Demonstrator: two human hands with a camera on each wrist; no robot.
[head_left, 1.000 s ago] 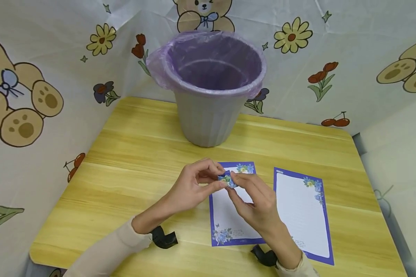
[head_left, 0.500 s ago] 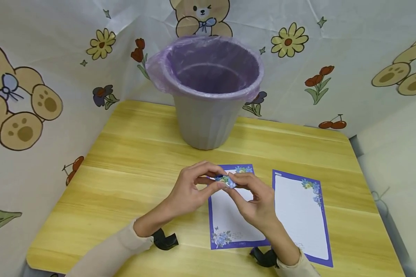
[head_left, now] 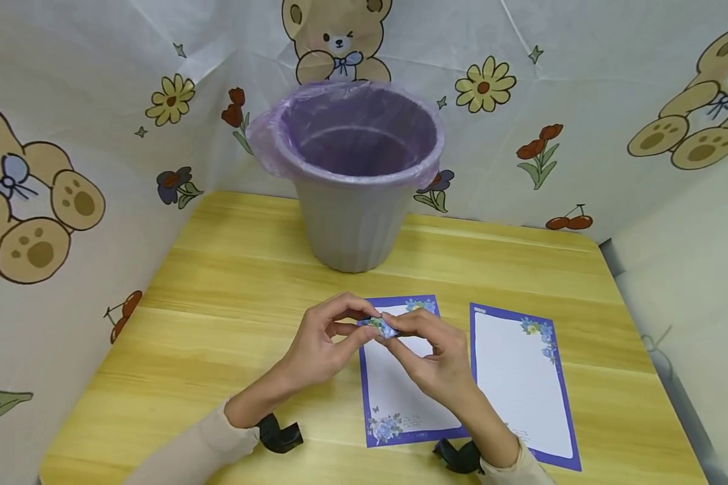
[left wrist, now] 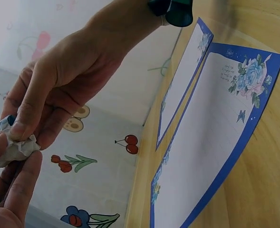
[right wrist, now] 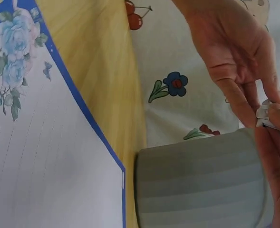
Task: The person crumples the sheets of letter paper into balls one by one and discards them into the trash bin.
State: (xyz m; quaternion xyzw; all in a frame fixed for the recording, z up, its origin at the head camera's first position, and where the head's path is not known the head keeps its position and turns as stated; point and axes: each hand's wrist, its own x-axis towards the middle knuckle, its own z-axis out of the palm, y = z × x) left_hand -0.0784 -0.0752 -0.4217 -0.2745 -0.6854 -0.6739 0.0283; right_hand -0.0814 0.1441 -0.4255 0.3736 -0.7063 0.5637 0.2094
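A small crumpled piece of flower-printed paper (head_left: 381, 327) is pinched between both hands above the table. My left hand (head_left: 315, 345) holds its left end with thumb and fingertips. From the other side, my right hand (head_left: 439, 353) grips the right end between thumb and fingers. White creased folds of the crumpled paper (left wrist: 21, 151) show in the left wrist view, partly covered by fingertips. Below the hands lies a blue-bordered letter sheet (head_left: 394, 387), partly hidden by the right hand and forearm. A second matching sheet (head_left: 522, 377) lies flat to its right.
At the back of the table (head_left: 218, 269) stands a grey waste bin (head_left: 352, 225) with a purple plastic liner (head_left: 265, 138) over its rim. A cloth printed with bears and flowers (head_left: 425, 40) hangs behind. Black straps (head_left: 280, 436) sit by the wrists.
The head view has tilted, so everything sits slightly lower and further left. Both hands keep their pinch on the crumpled paper, whose upper dark corner has been folded down into a narrower wad.
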